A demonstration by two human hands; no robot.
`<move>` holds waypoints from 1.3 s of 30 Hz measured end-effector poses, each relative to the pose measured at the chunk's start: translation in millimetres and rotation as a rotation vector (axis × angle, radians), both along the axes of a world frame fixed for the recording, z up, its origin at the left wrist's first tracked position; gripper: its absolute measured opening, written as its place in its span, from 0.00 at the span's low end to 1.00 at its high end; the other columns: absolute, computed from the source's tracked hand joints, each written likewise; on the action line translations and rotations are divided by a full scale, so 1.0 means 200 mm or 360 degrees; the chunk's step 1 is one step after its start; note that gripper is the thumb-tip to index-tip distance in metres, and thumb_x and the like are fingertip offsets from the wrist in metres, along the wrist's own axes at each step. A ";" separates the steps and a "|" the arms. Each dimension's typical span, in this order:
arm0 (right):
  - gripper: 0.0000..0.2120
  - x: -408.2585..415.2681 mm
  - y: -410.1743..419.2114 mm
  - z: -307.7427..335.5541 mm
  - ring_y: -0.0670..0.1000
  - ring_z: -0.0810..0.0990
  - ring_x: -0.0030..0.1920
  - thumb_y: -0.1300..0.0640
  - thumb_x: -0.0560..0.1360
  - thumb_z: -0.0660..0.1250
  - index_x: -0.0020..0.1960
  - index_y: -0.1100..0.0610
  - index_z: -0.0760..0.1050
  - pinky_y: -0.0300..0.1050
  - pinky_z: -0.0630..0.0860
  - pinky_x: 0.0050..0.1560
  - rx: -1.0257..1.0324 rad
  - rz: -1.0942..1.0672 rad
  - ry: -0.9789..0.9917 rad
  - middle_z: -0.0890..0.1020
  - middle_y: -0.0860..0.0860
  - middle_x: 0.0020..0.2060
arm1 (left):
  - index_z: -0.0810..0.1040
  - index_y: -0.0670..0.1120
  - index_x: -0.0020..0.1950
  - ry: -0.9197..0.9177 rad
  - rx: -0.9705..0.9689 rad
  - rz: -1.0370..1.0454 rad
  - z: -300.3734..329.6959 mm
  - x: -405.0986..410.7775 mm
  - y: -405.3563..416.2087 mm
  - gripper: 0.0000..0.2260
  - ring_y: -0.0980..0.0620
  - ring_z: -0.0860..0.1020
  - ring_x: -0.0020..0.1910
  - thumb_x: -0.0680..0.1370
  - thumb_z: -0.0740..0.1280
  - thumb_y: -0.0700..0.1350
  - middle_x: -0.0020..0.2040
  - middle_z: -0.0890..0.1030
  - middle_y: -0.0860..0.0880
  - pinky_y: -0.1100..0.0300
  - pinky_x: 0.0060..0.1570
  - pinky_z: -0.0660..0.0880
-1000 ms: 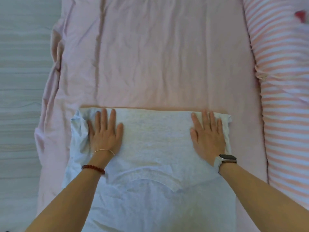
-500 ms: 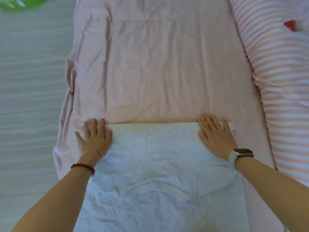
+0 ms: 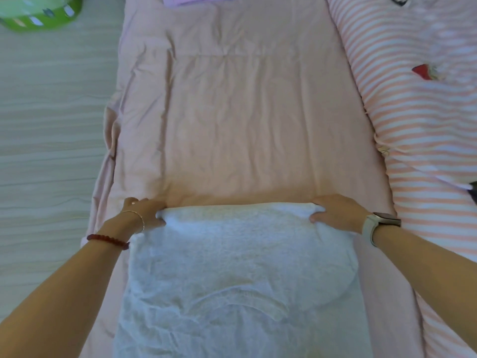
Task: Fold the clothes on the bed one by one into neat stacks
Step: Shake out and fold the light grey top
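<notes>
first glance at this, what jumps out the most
The white garment spread at the near end of the pink bed sheet draws the eye first, with the left hand and right hand each taking a grip on one end of its far folded edge. Next come the pink-and-white striped bedding along the right side and a bright green basket on the floor at top left.
</notes>
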State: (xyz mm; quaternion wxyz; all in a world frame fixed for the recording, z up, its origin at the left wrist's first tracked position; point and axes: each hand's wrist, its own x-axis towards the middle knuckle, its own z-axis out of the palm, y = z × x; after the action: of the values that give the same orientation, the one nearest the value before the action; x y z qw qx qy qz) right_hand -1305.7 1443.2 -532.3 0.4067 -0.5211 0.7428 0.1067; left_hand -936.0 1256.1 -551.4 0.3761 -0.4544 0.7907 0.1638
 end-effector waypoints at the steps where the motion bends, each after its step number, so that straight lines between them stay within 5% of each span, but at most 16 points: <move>1: 0.06 0.00 -0.01 0.02 0.48 0.71 0.47 0.48 0.76 0.64 0.45 0.48 0.68 0.42 0.62 0.43 -0.0013 0.0016 0.0055 0.75 0.46 0.48 | 0.72 0.53 0.61 0.0041 -0.0060 0.0035 0.03 0.00 -0.02 0.13 0.51 0.73 0.58 0.78 0.61 0.52 0.49 0.76 0.53 0.55 0.66 0.55; 5: 0.05 -0.02 -0.10 0.14 0.52 0.73 0.54 0.48 0.77 0.62 0.50 0.49 0.70 0.42 0.61 0.44 -0.0145 -0.0017 0.0241 0.74 0.46 0.49 | 0.74 0.49 0.53 0.0310 -0.0378 0.0115 0.15 -0.04 -0.10 0.07 0.47 0.75 0.44 0.78 0.62 0.48 0.41 0.78 0.50 0.58 0.49 0.64; 7: 0.05 -0.05 -0.16 0.20 0.54 0.75 0.53 0.50 0.78 0.60 0.47 0.51 0.70 0.44 0.61 0.45 -0.0337 -0.0046 0.0377 0.77 0.49 0.50 | 0.75 0.47 0.52 0.0477 -0.0632 0.0159 0.22 -0.07 -0.14 0.06 0.43 0.77 0.45 0.77 0.63 0.46 0.44 0.81 0.47 0.57 0.44 0.62; 12: 0.08 -0.09 -0.32 0.36 0.62 0.76 0.48 0.56 0.78 0.61 0.50 0.60 0.74 0.52 0.63 0.48 -0.0994 -0.0029 0.0877 0.79 0.59 0.48 | 0.78 0.38 0.49 0.0917 -0.1242 0.0271 0.38 -0.17 -0.23 0.06 0.37 0.77 0.45 0.76 0.65 0.39 0.44 0.80 0.38 0.49 0.46 0.64; 17: 0.04 -0.02 -0.17 0.41 0.61 0.75 0.31 0.66 0.69 0.67 0.44 0.64 0.77 0.51 0.68 0.37 -0.1602 0.0153 0.0966 0.76 0.61 0.34 | 0.79 0.37 0.43 0.1145 -0.1335 0.0185 0.45 -0.07 -0.07 0.02 0.37 0.78 0.37 0.71 0.69 0.34 0.37 0.80 0.38 0.46 0.48 0.67; 21: 0.11 0.07 0.21 0.31 0.60 0.76 0.32 0.71 0.64 0.70 0.45 0.62 0.79 0.52 0.69 0.37 -0.1543 0.0265 0.0870 0.76 0.58 0.33 | 0.80 0.39 0.39 0.1215 -0.1245 -0.0161 0.36 0.14 0.26 0.07 0.42 0.79 0.32 0.65 0.65 0.32 0.33 0.80 0.44 0.50 0.46 0.67; 26: 0.21 0.18 0.62 0.14 0.58 0.77 0.31 0.76 0.53 0.74 0.42 0.59 0.82 0.49 0.61 0.43 -0.1290 0.0389 0.0677 0.76 0.54 0.31 | 0.81 0.39 0.36 0.1285 -0.1040 -0.0186 0.18 0.34 0.66 0.13 0.43 0.80 0.33 0.67 0.56 0.36 0.34 0.80 0.45 0.56 0.41 0.64; 34: 0.17 0.34 0.91 -0.02 0.59 0.78 0.32 0.65 0.63 0.53 0.39 0.59 0.81 0.48 0.60 0.43 -0.1175 0.0213 0.0614 0.78 0.54 0.33 | 0.81 0.40 0.35 0.1189 -0.0847 0.0009 0.01 0.45 1.04 0.14 0.42 0.81 0.35 0.65 0.55 0.38 0.35 0.81 0.44 0.53 0.37 0.73; 39: 0.14 0.39 0.98 -0.05 0.60 0.78 0.34 0.68 0.62 0.60 0.40 0.59 0.81 0.50 0.61 0.43 -0.1084 0.0110 0.0624 0.77 0.55 0.33 | 0.80 0.41 0.33 0.1122 -0.0844 0.0047 0.00 0.49 1.07 0.13 0.43 0.80 0.34 0.66 0.55 0.37 0.35 0.81 0.45 0.53 0.38 0.72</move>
State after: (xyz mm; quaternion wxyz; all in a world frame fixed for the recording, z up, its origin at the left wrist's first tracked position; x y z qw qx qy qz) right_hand -1227.8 1640.1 -542.0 0.0571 -0.6207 0.7812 -0.0346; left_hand -838.0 1471.0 -552.0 -0.0486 -0.4627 0.8789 0.1055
